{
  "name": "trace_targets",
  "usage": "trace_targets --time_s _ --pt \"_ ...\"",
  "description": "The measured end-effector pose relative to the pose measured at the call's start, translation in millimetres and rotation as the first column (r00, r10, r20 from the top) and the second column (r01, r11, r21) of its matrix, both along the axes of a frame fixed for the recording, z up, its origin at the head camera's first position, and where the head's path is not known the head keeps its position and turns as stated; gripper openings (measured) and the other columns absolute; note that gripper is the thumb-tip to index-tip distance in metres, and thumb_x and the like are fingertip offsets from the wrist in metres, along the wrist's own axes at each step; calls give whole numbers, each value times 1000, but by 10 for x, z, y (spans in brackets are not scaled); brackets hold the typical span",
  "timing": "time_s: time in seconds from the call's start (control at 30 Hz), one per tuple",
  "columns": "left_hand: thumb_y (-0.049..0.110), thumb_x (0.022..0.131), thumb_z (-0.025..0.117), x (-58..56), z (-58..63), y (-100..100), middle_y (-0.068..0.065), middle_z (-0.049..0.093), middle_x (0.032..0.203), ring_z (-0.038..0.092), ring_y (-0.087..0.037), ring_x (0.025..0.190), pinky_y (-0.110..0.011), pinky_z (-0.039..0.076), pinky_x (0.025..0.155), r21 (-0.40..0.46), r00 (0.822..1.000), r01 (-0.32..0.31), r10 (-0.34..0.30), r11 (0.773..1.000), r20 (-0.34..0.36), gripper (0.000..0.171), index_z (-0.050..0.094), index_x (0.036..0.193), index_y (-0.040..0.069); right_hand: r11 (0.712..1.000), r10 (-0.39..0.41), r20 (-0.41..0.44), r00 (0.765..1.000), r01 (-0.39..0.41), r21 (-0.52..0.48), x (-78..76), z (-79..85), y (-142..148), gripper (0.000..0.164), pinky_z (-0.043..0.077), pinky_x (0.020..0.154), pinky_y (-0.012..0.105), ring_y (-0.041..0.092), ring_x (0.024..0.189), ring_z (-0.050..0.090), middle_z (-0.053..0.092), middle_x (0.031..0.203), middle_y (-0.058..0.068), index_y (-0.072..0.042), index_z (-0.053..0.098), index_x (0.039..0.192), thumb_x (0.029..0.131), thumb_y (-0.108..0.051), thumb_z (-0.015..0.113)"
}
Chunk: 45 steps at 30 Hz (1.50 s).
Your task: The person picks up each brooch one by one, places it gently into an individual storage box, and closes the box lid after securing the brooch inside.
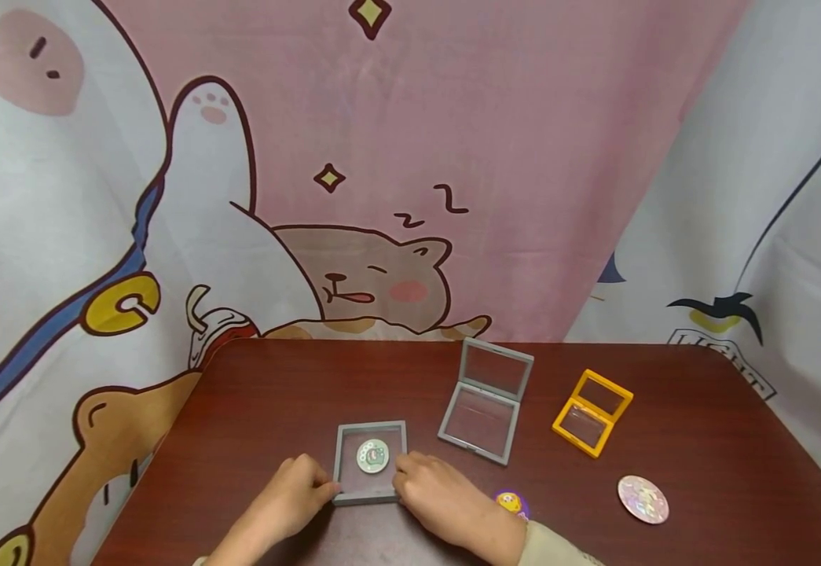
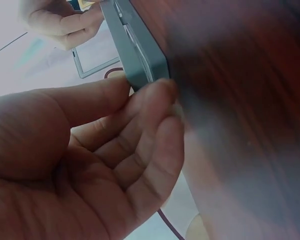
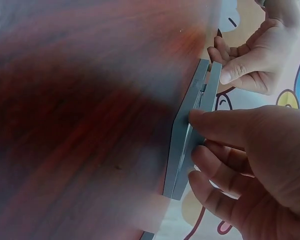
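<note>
A grey square display frame (image 1: 368, 498) with clear film lies on the table, and a round pale-green badge (image 1: 372, 456) shows inside it. At its near left corner my left hand (image 1: 290, 499) pinches the rim between thumb and fingers. My right hand (image 1: 441, 495) grips the near right corner; in the right wrist view its thumb (image 3: 222, 127) lies on the side wall with the fingers curled across from it. A thin seam runs between the two halves of the frame (image 3: 177, 155), wider towards the left hand's end. The left wrist view hides part of the pinched corner.
Right of the hands stands a grey display frame (image 1: 477, 451), hinged open, and beyond it a smaller yellow one (image 1: 591, 409), also open. A pink oval badge (image 1: 643, 499) lies at the right. A purple badge (image 1: 511, 501) is partly covered by my right forearm. A printed curtain (image 1: 523, 157) hangs behind the table.
</note>
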<state>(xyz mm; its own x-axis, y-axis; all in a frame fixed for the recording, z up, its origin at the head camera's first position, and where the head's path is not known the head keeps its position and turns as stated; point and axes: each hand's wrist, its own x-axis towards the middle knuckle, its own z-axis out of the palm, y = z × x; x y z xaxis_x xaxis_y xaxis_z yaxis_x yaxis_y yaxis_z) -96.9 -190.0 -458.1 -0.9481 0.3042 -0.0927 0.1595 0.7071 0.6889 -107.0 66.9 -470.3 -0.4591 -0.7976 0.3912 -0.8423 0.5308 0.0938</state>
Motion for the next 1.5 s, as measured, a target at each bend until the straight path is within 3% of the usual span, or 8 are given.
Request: trace_targets --time_s 0.23,0.37,0.63,0.83,1.13,1.3,1.5 --pt "6 94 75 -9 -5 27 16 31 47 28 -3 47 -20 22 45 -23 1000 9 -9 1000 6 55 47 49 20 1000 2 -13 1000 -2 -2 -8 -21 -12 26 38 57 22 7 68 48 47 76 -8 -17 61 70 82 -9 82" --pt "6 94 75 -8 -4 29 16 37 46 31 -3 46 -20 22 44 -19 1000 7 -7 1000 13 51 53 48 14 1000 5 -8 1000 -5 -3 -6 -14 -4 24 39 58 22 7 69 49 49 76 -8 -17 62 71 83 -9 82" --pt "5 93 76 -20 19 53 17 35 46 30 -3 47 -20 23 45 -33 1000 15 -15 999 5 47 58 49 8 995 -48 70 996 54 -86 7 119 201 19 54 77 30 12 87 61 63 96 -4 -14 72 97 86 -22 86" --pt "5 91 77 -26 26 59 17 30 47 29 -4 48 -22 25 46 -74 1000 21 -23 997 -18 46 59 48 10 986 -94 137 986 111 -125 57 206 496 37 56 95 39 17 109 66 68 116 2 -9 73 117 89 -29 84" --pt "6 90 78 -38 14 43 17 31 47 31 -4 48 -23 27 46 -79 999 22 -24 997 -29 50 55 47 14 967 -199 145 969 218 -132 207 191 953 65 56 92 44 21 117 64 67 132 6 -7 67 132 84 -45 87" --pt "6 89 79 -70 -47 7 18 32 47 32 -4 47 -26 29 44 -100 996 37 -44 994 -72 46 59 48 16 953 -271 162 949 288 -93 290 143 1135 70 56 91 47 22 115 64 66 131 4 -6 67 133 83 -53 85" --pt "9 90 80 -59 20 29 17 34 47 33 -4 48 -24 29 45 -102 999 29 -33 994 -40 45 61 49 14 946 -301 157 941 315 -80 333 52 1257 71 56 89 43 18 111 62 66 124 0 -7 70 125 77 -57 88"
